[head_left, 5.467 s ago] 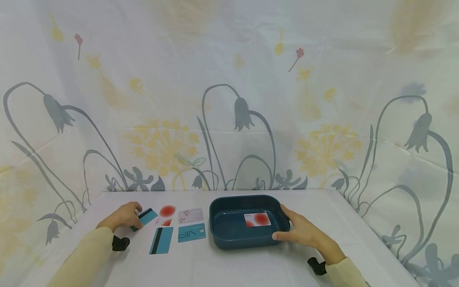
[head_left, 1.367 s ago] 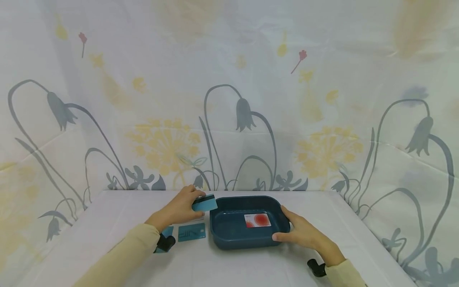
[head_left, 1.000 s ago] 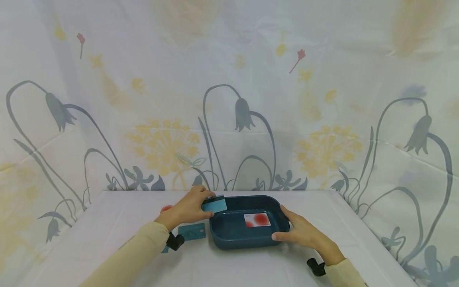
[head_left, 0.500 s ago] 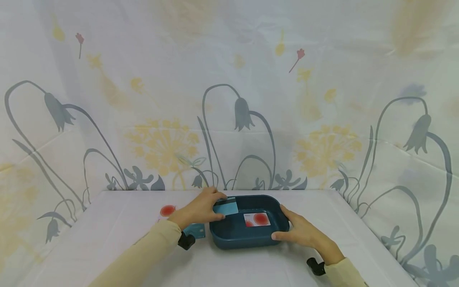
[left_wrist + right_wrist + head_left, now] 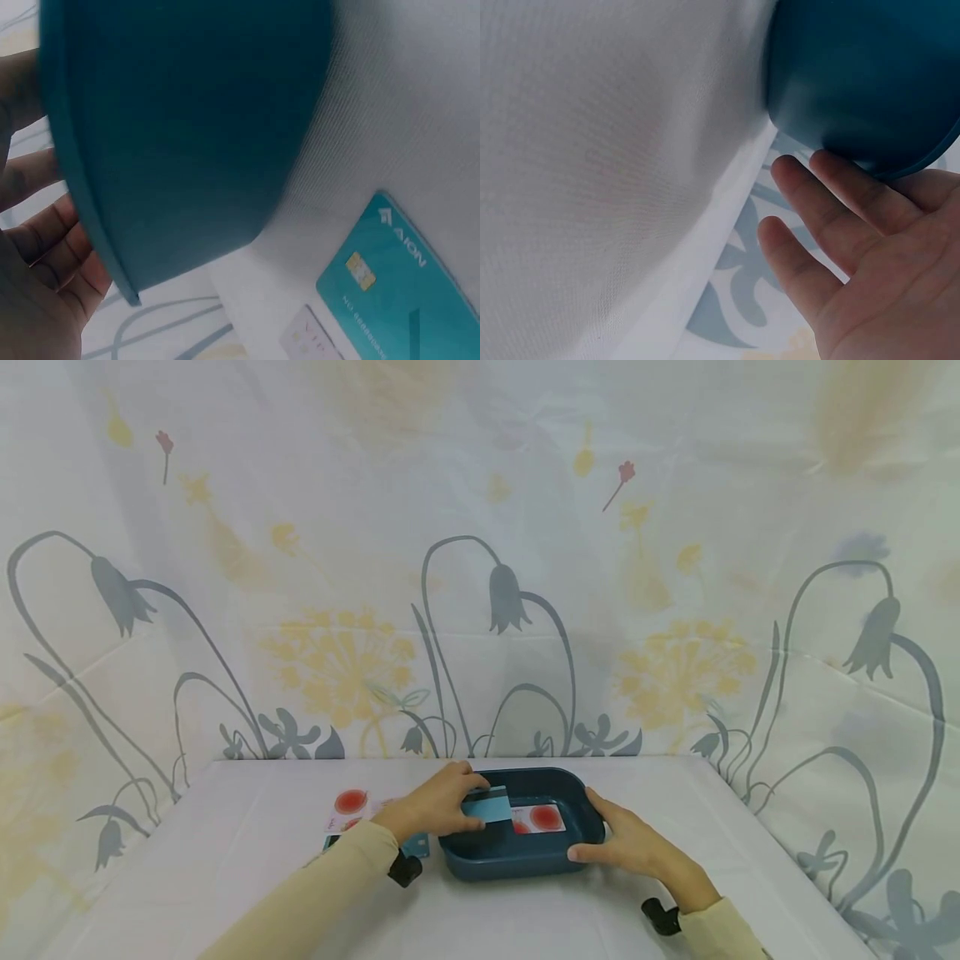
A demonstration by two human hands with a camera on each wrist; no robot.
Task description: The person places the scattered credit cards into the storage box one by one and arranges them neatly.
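Note:
My left hand pinches a blue bank card with a dark stripe, thumb on the near side and fingers on the far side. The card is inside the left part of a dark teal rectangular tray, overlapping the left edge of a red-and-white card lying on its floor. From the left wrist, the tray's outer wall hides the pinched card, and the left hand reaches past the rim. My right hand holds the tray's right end, with the fingers against its outer wall.
Left of the tray, several cards lie on the white-covered table: a red-and-white card, a teal chip card and a pale card. The left forearm partly covers them. A flower-patterned cloth hangs behind.
My left hand picked up the blue card at the far left, carried it rightward over the tray's left rim and lowered it inside. The right hand and tray have stayed in place.

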